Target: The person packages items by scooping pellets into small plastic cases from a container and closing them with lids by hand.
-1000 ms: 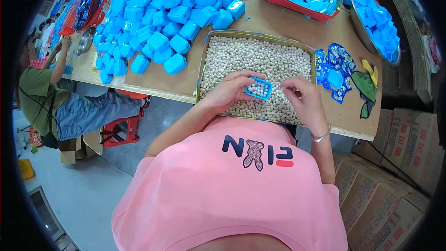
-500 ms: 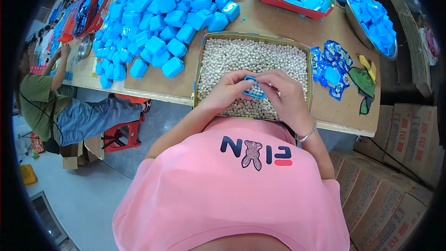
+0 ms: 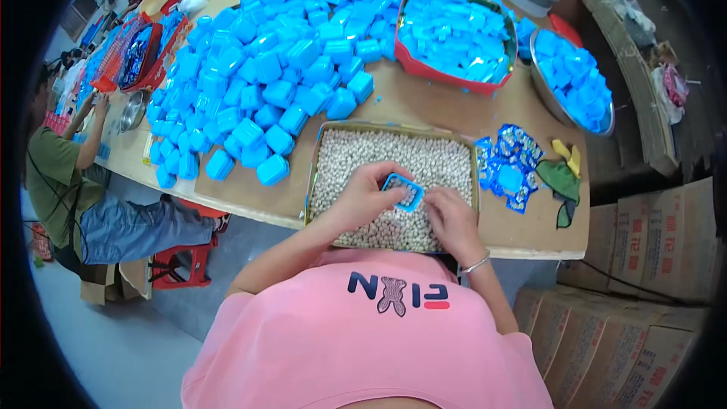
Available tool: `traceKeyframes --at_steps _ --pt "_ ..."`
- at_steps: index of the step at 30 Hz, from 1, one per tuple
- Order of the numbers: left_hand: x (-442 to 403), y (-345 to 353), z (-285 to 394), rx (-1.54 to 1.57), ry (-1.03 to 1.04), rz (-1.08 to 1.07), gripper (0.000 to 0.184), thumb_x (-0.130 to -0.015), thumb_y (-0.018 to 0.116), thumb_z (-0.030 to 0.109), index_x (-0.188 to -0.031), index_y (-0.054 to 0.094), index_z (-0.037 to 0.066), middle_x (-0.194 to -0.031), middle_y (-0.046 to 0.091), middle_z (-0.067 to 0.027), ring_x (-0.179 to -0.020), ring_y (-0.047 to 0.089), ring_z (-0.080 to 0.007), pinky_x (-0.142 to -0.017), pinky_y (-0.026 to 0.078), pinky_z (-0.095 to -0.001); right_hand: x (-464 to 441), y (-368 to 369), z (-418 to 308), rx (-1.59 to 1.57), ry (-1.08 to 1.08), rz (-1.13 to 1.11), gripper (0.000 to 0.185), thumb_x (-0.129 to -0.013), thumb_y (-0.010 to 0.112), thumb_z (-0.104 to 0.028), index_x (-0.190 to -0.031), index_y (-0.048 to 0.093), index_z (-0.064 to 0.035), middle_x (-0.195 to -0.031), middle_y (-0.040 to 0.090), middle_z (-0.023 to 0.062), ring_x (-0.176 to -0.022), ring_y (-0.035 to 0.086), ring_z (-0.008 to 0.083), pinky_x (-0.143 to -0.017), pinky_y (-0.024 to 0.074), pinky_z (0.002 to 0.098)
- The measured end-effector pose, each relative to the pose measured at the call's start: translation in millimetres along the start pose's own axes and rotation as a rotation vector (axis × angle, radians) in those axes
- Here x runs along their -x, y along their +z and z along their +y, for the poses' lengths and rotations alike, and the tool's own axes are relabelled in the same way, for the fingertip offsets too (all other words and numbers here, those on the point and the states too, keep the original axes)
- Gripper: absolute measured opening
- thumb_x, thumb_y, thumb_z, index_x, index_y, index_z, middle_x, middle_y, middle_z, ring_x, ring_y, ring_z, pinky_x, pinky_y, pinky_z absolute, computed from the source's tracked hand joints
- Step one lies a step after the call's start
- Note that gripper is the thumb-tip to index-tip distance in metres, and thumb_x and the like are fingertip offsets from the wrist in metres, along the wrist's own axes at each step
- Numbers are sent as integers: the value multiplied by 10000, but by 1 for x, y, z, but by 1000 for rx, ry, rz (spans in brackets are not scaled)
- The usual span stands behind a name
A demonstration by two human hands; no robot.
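In my left hand point(image 3: 366, 198) is a small blue box point(image 3: 402, 192) with pale round beads inside, held over a rectangular tray point(image 3: 310, 182) filled with similar beads point(image 3: 344, 153). My right hand point(image 3: 452, 221) is just to the right of the box, its fingers bent and close together near the box's edge; whether anything is between the fingertips is too small to tell. Blue packets point(image 3: 512, 167) lie right of the tray, with a blue piece on them. Beside them is a green and yellow item point(image 3: 562, 182).
A large heap of blue boxes point(image 3: 265, 91) covers the table's point(image 3: 254, 201) left and back. Behind the tray stand a red tray point(image 3: 454, 82) and a metal bowl point(image 3: 541, 91) of blue pieces. Another person point(image 3: 60, 159) sits at left; cardboard boxes point(image 3: 666, 238) stand at right.
The view has tilted up, showing more of the table's back. My right hand came in over the blue box, then moved back to its right side. My left hand still holds the box.
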State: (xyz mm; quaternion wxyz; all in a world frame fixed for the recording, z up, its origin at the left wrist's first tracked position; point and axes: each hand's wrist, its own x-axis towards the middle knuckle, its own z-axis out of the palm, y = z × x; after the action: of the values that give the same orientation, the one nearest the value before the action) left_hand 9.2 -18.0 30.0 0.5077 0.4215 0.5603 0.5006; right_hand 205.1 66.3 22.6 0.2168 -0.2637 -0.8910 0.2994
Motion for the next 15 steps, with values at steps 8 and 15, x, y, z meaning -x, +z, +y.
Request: traceKeyframes --at_steps 8,15 --pt "-43 -23 -12 -5 -22 80 225 -842 636 104 -1060 622 50 -852 649 -14 -725 609 -62 -560 496 -211 2 -2 0 -44 -26 107 107 -801 623 -3 -907 629 -9 -923 630 113 -827 626 262 -704 499 325" --pt "-48 -32 -16 140 33 136 207 -834 639 65 -1037 616 34 -866 663 -29 -719 623 -70 -536 484 -194 -34 -53 53 22 101 457 103 -829 570 14 -885 647 -24 -809 640 88 -689 608 185 -597 463 264"
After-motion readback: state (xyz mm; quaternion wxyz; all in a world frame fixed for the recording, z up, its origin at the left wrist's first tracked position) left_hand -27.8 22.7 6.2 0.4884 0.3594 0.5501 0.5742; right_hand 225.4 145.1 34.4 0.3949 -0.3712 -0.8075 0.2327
